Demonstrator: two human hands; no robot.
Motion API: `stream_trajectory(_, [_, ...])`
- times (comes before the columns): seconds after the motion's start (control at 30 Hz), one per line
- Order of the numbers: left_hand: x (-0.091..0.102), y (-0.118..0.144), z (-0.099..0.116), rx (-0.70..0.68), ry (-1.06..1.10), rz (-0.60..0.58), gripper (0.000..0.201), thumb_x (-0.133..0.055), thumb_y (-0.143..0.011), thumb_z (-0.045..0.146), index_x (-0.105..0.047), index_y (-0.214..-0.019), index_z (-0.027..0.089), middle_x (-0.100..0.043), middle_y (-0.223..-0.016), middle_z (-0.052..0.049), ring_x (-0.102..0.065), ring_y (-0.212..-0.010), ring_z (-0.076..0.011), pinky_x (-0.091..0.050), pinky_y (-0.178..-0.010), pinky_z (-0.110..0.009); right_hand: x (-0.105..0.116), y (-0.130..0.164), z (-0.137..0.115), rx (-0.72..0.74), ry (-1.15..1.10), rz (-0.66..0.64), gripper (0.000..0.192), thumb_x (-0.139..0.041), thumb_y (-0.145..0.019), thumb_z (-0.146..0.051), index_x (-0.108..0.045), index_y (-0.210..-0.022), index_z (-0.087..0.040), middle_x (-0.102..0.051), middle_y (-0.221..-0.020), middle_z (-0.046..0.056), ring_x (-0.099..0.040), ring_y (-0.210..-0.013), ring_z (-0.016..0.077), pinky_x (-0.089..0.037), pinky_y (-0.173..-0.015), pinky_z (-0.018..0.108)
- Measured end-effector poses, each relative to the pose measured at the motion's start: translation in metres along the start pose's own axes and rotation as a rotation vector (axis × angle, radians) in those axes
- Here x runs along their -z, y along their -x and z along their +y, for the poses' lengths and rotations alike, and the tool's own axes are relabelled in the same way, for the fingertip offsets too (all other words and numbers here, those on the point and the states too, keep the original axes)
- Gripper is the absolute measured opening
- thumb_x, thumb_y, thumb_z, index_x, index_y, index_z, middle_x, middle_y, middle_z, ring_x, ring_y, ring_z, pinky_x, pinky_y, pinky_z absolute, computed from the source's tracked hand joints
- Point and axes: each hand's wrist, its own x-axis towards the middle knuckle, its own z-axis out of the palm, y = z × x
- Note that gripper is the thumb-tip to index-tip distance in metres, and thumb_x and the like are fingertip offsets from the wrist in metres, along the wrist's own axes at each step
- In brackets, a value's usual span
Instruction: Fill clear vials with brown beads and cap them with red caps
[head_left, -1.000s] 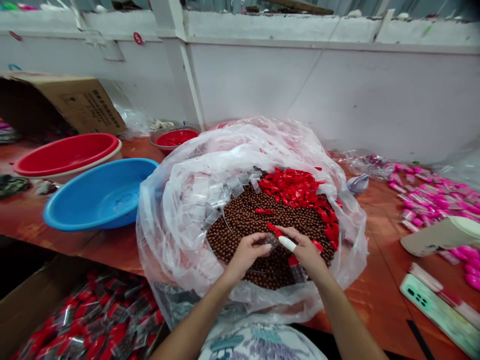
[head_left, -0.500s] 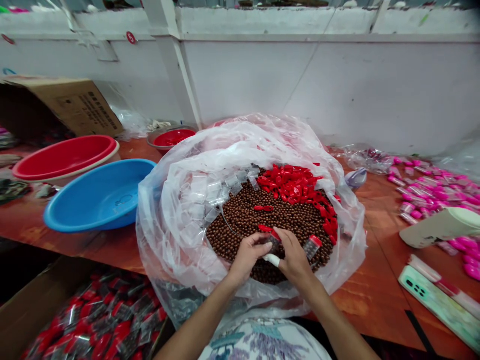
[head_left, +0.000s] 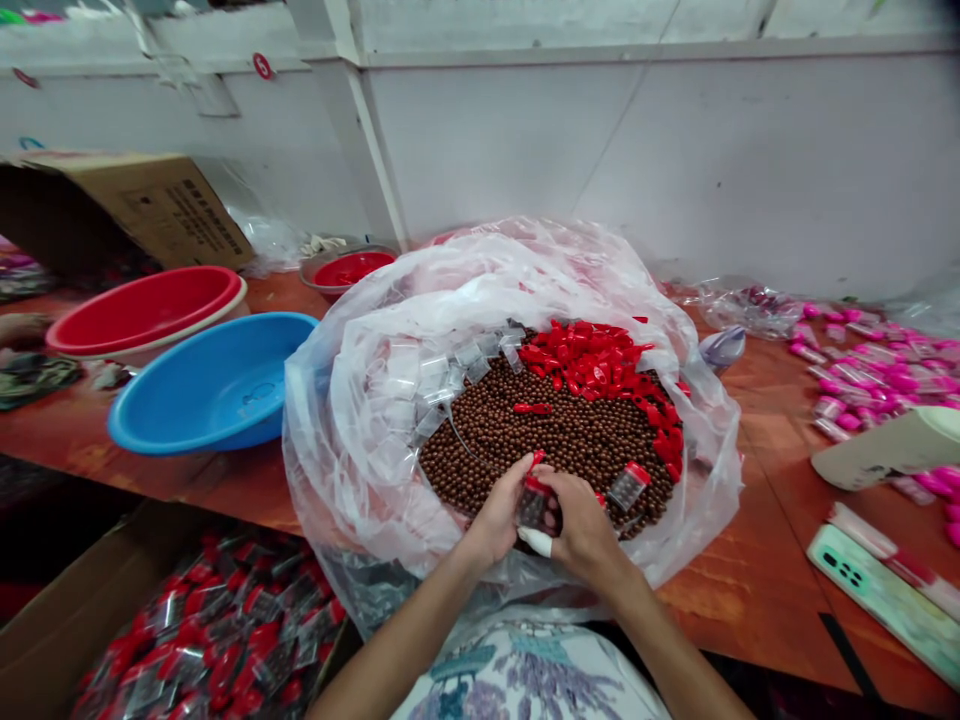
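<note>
A big clear plastic bag (head_left: pixel 360 440) lies open in front of me, full of small brown beads (head_left: pixel 570 430), with red caps (head_left: pixel 592 365) heaped at the back right and clear empty vials (head_left: pixel 442 375) at the back left. My left hand (head_left: pixel 499 515) and my right hand (head_left: pixel 581 525) meet over the near edge of the beads, both gripping one small clear vial with a red cap (head_left: pixel 534 500). My right thumb wears a white wrap. A second capped vial (head_left: pixel 628 485) lies on the beads just right of my hands.
A blue basin (head_left: pixel 214 385) and a red basin (head_left: pixel 142 310) stand at the left, a small red bowl (head_left: pixel 349 270) behind. A cardboard box of red-capped vials (head_left: pixel 210 630) sits below left. Pink-capped vials (head_left: pixel 877 385), a phone (head_left: pixel 877 595) and a beige device (head_left: pixel 892 450) lie right.
My hands have drawn together and nearer to me, closing on the red-capped vial. A capped vial now lies on the beads to the right. The view has dipped slightly.
</note>
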Motion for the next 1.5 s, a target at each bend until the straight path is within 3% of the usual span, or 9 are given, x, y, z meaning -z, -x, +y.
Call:
stream_trajectory(0.17, [0.003,-0.002,-0.005,-0.042,-0.062,0.029,0.032,-0.047,-0.078,0.042,-0.060,-0.084,0.013,-0.060,-0.057,-0.002,-0.053,-0.043,-0.0126,-0.039,-0.044,-0.024,0.007,-0.002,-0.003,-0.080,0.082,0.053,0.074,-0.061,-0.067,-0.027,-0.028,-0.133,-0.015,-0.047,-0.121,0.015,-0.045,-0.110,0.0277,-0.039,-0.091,0.043])
stream_trajectory(0.33, [0.003,-0.002,-0.008,-0.063,-0.124,0.005,0.034,-0.046,-0.077,0.046,-0.059,-0.080,0.014,-0.054,-0.050,0.002,-0.046,-0.038,-0.0097,-0.036,-0.042,-0.022,0.014,-0.008,-0.004,-0.014,0.127,-0.040,0.066,-0.060,-0.069,-0.036,-0.036,-0.128,-0.018,-0.050,-0.118,0.014,-0.046,-0.108,0.0285,-0.036,-0.091,0.044])
stream_trajectory(0.53, [0.001,0.000,-0.015,-0.148,-0.119,-0.009,0.043,-0.046,-0.076,0.039,-0.051,-0.113,0.017,-0.047,-0.048,0.006,-0.037,-0.035,-0.0073,-0.028,-0.037,-0.019,0.011,-0.005,0.002,0.125,0.176,-0.002,0.056,-0.058,-0.069,-0.034,-0.045,-0.119,-0.013,-0.056,-0.111,0.015,-0.049,-0.104,0.0279,-0.035,-0.090,0.043])
stream_trajectory(0.7, [0.001,0.002,-0.018,-0.194,-0.273,0.040,0.045,-0.041,-0.080,0.043,-0.048,-0.117,0.018,-0.050,-0.052,0.004,-0.043,-0.041,-0.0099,-0.033,-0.042,-0.021,0.015,-0.007,0.003,0.120,0.197,-0.023,0.056,-0.059,-0.069,-0.038,-0.047,-0.118,-0.014,-0.059,-0.107,0.013,-0.051,-0.101,0.0275,-0.035,-0.090,0.044])
stream_trajectory(0.83, [0.010,-0.013,0.011,-0.378,-0.693,0.035,0.044,-0.035,-0.085,0.049,-0.057,-0.107,0.018,-0.059,-0.077,-0.004,-0.055,-0.066,-0.0148,-0.043,-0.060,-0.026,0.032,-0.003,0.016,0.021,0.274,-0.024,0.058,-0.063,-0.066,-0.045,-0.050,-0.117,-0.020,-0.058,-0.110,0.012,-0.051,-0.102,0.0297,-0.036,-0.090,0.046])
stream_trajectory(1.03, [0.043,-0.054,0.107,-0.859,-1.401,0.509,0.029,-0.044,-0.081,0.015,-0.058,-0.106,0.017,-0.055,-0.106,-0.009,-0.049,-0.102,-0.0197,-0.035,-0.093,-0.032,0.050,0.025,0.066,0.038,0.479,-0.024,0.069,-0.062,-0.062,-0.060,-0.050,-0.122,-0.029,-0.050,-0.128,0.010,-0.047,-0.111,0.0377,-0.032,-0.091,0.056])
stream_trajectory(1.2, [0.057,-0.085,0.146,-0.764,-1.650,0.596,0.040,-0.049,-0.076,0.011,-0.053,-0.116,0.018,-0.056,-0.109,-0.012,-0.046,-0.106,-0.0260,-0.034,-0.093,-0.038,0.046,0.017,0.063,0.003,0.438,-0.074,0.070,-0.058,-0.073,-0.050,-0.034,-0.135,-0.027,-0.041,-0.136,0.011,-0.044,-0.118,0.0327,-0.039,-0.092,0.050])
stream_trajectory(1.33, [0.055,-0.098,0.150,-0.720,-1.602,0.576,0.045,-0.046,-0.078,0.012,-0.050,-0.122,0.018,-0.061,-0.102,-0.013,-0.048,-0.104,-0.0277,-0.033,-0.091,-0.039,0.032,-0.026,0.053,0.003,0.279,-0.083,0.043,-0.049,-0.084,-0.026,-0.047,-0.126,-0.028,-0.049,-0.129,0.008,-0.049,-0.114,0.0247,-0.044,-0.090,0.042])
stream_trajectory(1.5, [0.052,-0.090,0.140,-0.643,-1.485,0.443,0.040,-0.053,-0.071,0.014,-0.059,-0.111,0.019,-0.065,-0.094,-0.006,-0.057,-0.084,-0.0205,-0.040,-0.077,-0.029,0.006,-0.087,0.071,-0.019,0.253,-0.054,0.036,-0.045,-0.080,-0.010,-0.058,-0.114,-0.016,-0.058,-0.115,0.012,-0.052,-0.104,0.0235,-0.044,-0.088,0.040])
